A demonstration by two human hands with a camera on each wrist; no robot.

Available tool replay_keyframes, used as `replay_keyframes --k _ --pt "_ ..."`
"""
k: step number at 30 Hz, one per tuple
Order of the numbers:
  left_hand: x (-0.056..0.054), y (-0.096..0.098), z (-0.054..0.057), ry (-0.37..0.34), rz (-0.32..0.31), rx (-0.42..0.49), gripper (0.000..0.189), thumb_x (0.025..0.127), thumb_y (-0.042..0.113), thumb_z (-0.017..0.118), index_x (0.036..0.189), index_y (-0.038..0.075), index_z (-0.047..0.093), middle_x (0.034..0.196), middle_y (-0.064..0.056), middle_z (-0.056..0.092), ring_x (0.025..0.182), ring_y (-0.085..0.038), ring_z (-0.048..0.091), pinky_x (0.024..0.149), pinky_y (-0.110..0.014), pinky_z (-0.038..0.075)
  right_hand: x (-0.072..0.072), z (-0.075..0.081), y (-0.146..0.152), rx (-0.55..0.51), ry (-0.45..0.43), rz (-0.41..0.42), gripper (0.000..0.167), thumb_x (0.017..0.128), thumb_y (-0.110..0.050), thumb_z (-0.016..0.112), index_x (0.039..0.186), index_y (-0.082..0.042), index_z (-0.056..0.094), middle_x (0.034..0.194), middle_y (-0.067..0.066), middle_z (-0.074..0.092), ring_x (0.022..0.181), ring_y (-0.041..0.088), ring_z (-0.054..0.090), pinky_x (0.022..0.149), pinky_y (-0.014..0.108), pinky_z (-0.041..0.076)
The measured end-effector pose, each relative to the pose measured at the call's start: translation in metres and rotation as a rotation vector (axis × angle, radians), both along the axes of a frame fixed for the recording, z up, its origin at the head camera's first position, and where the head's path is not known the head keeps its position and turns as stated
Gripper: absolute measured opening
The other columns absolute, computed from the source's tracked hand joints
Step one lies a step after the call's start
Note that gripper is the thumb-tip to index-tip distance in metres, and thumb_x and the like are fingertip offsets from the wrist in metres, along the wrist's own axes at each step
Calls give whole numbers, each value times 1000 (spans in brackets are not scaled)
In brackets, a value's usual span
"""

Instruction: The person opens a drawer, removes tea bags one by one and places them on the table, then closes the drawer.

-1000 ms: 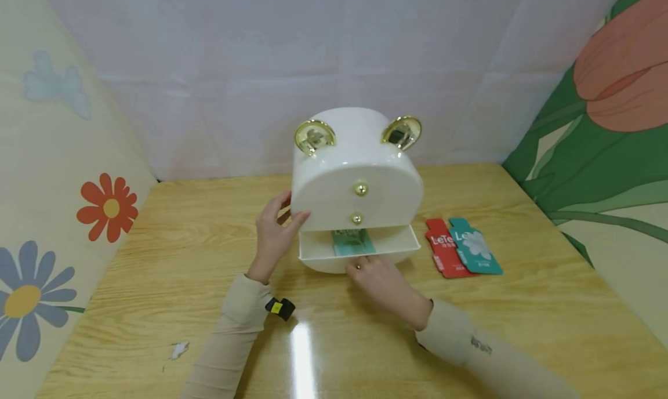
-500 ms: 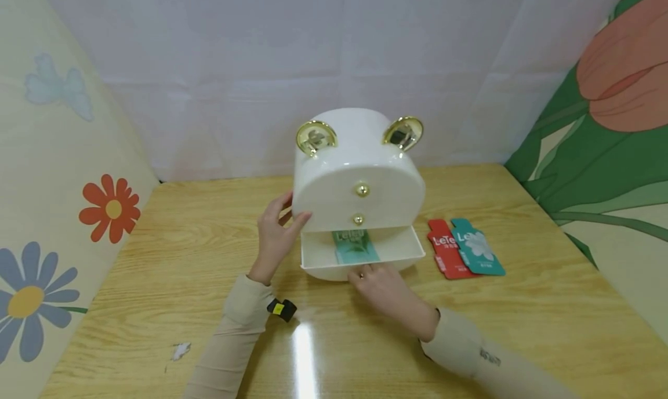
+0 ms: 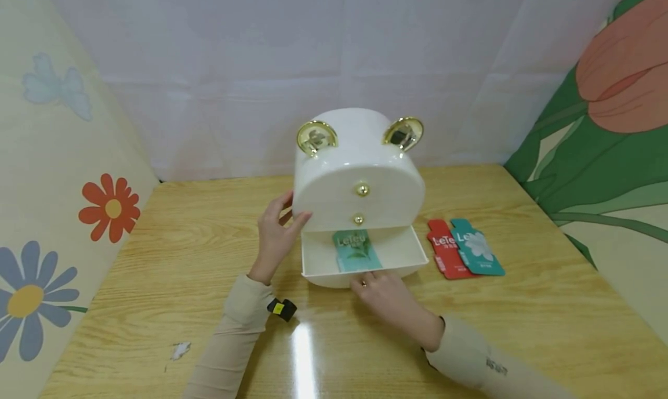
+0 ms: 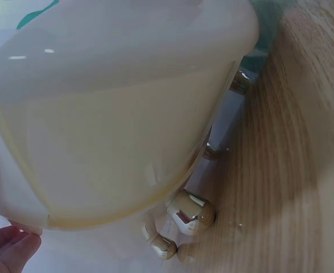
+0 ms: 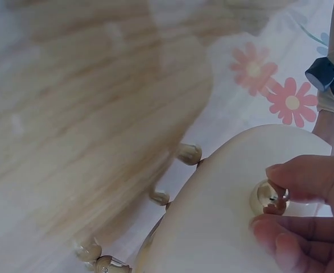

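Observation:
A white cabinet with gold-rimmed ears and gold knobs stands mid-table in the head view. Its bottom drawer is pulled out, and inside lies a flat teal packet printed with a leaf. My right hand is at the drawer's front; the right wrist view shows thumb and fingers pinching its round gold knob. On the cabinet's left side my left hand holds the corner, thumb on the front face and fingers along the side. Those fingers are partly hidden by the cabinet.
Right of the cabinet, a red packet lies partly under another teal packet on the wooden table. A white scrap or mark is at the front left. A white cloth hangs behind.
My right hand has drawn the bottom drawer further out towards me, and more of the teal packet inside shows. My left hand stays on the cabinet's side.

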State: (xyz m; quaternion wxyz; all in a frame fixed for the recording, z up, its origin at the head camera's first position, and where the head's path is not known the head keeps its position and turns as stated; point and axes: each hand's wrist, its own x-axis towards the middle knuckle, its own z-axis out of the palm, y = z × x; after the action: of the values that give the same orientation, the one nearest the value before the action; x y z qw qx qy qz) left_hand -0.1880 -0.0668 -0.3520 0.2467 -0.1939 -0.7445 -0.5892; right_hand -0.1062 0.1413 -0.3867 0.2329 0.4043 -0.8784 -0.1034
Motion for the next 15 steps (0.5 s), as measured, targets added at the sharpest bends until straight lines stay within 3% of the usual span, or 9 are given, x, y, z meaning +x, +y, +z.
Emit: replay_keyframes --k 15 --pt "0 -1 0 4 -6 6 44 77 -3 69 115 -15 51 109 -29 55 99 -39 55 80 -42 49 12 -1 2 1 28 3 12 68 -9 70 77 -11 62 70 6 61 54 16 52 38 23 34"
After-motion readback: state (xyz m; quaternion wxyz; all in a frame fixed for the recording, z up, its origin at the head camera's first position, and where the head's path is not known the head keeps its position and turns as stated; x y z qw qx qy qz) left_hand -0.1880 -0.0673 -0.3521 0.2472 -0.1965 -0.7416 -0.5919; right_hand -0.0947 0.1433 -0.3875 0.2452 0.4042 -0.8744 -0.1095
